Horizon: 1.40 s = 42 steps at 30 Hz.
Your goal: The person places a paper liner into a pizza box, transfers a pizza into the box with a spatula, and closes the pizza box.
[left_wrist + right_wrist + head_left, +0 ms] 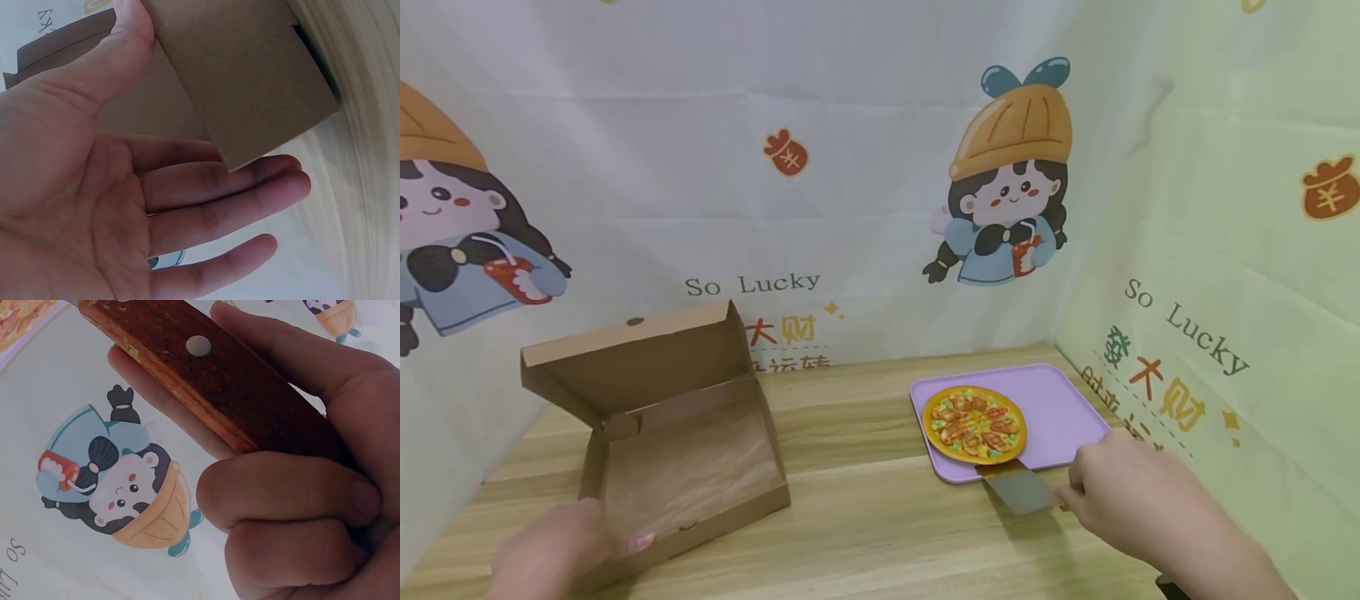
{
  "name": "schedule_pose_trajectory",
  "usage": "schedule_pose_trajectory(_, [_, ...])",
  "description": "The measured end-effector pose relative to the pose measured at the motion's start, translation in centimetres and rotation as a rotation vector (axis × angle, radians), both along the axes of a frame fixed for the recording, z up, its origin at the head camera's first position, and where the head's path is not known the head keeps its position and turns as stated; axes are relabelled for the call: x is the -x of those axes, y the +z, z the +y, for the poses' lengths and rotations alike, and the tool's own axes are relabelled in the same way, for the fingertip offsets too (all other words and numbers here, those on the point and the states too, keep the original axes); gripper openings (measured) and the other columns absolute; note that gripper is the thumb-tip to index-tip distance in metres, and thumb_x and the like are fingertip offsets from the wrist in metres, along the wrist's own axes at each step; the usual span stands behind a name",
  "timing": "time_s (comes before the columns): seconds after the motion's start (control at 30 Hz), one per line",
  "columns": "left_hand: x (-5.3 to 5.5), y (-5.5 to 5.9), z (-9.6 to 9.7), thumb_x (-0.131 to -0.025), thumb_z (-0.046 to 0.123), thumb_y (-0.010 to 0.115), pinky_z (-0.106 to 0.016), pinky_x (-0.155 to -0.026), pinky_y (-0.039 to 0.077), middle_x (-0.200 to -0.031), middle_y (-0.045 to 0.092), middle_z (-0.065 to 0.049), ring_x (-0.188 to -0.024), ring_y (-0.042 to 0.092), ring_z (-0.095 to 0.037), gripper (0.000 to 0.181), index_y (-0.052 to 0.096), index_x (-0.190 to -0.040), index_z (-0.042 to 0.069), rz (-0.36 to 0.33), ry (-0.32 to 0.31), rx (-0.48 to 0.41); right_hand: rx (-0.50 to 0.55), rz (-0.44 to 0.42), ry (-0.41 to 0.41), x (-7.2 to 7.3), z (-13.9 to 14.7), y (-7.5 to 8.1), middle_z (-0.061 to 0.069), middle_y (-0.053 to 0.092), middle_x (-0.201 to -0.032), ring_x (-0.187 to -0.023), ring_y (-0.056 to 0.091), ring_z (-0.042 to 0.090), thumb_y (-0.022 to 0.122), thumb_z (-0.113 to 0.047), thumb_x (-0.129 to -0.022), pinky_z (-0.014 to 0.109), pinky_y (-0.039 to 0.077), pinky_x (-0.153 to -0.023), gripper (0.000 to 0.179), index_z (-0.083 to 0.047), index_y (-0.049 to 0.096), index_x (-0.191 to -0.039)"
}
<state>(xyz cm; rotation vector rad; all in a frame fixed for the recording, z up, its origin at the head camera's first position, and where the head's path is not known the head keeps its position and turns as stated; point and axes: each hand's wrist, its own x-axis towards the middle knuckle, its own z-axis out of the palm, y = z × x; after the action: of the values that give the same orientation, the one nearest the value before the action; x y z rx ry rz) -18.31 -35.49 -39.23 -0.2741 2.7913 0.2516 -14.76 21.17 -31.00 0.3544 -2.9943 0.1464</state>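
A cardboard pizza box (692, 458) stands with its lid up at the left. My left hand (553, 542) is at its front left corner; in the left wrist view the thumb (128, 37) lies at the wall's top edge and the straight fingers (231, 215) extend past the corner. My right hand (1135, 483) grips a spatula by its wooden handle (206, 369). The metal blade (1018, 489) slopes up to the edge of a toy pizza (973, 423), its tip hidden beneath it. The pizza sits on the left part of a purple tray (1056, 408).
The wooden table (850, 467) runs between box and tray. A printed white cloth (865, 183) hangs behind it and another side of cloth (1240, 275) rises close to the tray's right.
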Motion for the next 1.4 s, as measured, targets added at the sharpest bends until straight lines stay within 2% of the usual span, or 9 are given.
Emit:
schedule_pose_trajectory(0.17, [-0.1,0.1,-0.1,-0.082,0.085,0.067,-0.080,-0.082,0.051,-0.124,0.061,-0.047,-0.115,0.060,-0.066,0.115,0.059,-0.126,-0.020,0.013,-0.007,0.001,-0.001,0.025,-0.002,-0.4,0.0,-0.5,-0.011,0.046,-0.051,-0.049,0.041,0.008,0.082,-0.027,-0.091,0.027,0.033,-0.049,0.045,-0.026,0.055,-0.054])
schedule_pose_trajectory(0.4, [-0.3,0.3,0.1,-0.084,0.083,0.067,-0.082,-0.083,0.050,-0.125,0.059,-0.048,-0.117,0.059,-0.068,0.113,0.056,-0.127,-0.022,0.022,-0.013,0.005,0.001,0.030,-0.018,-0.6,-0.2,-1.0,-0.010,0.046,-0.054,-0.053,0.042,0.010,0.081,-0.025,-0.090,0.028,0.034,-0.049,0.042,-0.025,0.056,-0.055])
schedule_pose_trajectory(0.57, [-0.4,0.7,0.4,-0.086,0.083,0.064,-0.084,-0.086,0.048,-0.126,0.058,-0.049,-0.118,0.057,-0.069,0.114,0.054,-0.127,-0.023,-0.001,-0.003,-0.003,-0.015,0.065,0.010,-0.3,-0.4,-1.7,-0.011,0.042,-0.051,-0.049,0.038,0.009,0.079,-0.023,-0.089,0.027,0.032,-0.047,0.047,-0.024,0.049,-0.052])
schedule_pose_trajectory(0.7, [-0.5,0.8,0.4,-0.086,0.083,0.065,-0.087,-0.086,0.046,-0.125,0.058,-0.049,-0.116,0.057,-0.070,0.113,0.054,-0.125,-0.022,0.009,-0.010,-0.003,-0.029,0.069,0.003,0.0,-0.7,-2.1,-0.009,0.040,-0.049,-0.046,0.037,0.010,0.075,-0.021,-0.090,0.029,0.030,-0.045,0.049,-0.023,0.045,-0.051])
schedule_pose_trajectory(0.93, [-0.5,0.9,0.5,-0.086,0.082,0.066,-0.088,-0.087,0.046,-0.127,0.057,-0.050,-0.118,0.057,-0.070,0.114,0.053,-0.127,-0.023,-0.005,-0.002,-0.001,-0.031,0.071,-0.001,0.3,-1.5,-2.5,-0.006,0.048,-0.055,-0.049,0.042,0.015,0.073,-0.016,-0.088,0.033,0.037,-0.046,0.035,-0.020,0.056,-0.058])
schedule_pose_trajectory(1.17, [-0.5,1.0,0.6,-0.088,0.081,0.065,-0.085,-0.087,0.048,-0.130,0.055,-0.050,-0.121,0.055,-0.070,0.114,0.050,-0.130,-0.025,-0.030,0.004,0.002,-0.023,0.068,-0.004,0.5,-1.7,-3.1,-0.006,0.045,-0.052,-0.048,0.040,0.013,0.072,-0.012,-0.087,0.031,0.035,-0.045,0.039,-0.020,0.050,-0.057])
schedule_pose_trajectory(1.4, [-0.3,0.8,0.6,-0.088,0.080,0.066,-0.088,-0.089,0.045,-0.129,0.054,-0.052,-0.120,0.054,-0.072,0.114,0.050,-0.130,-0.025,-0.037,0.012,0.012,0.008,0.040,0.003,1.3,-1.2,-3.7,-0.007,0.047,-0.054,-0.049,0.043,0.012,0.076,-0.015,-0.088,0.030,0.036,-0.046,0.035,-0.020,0.058,-0.059])
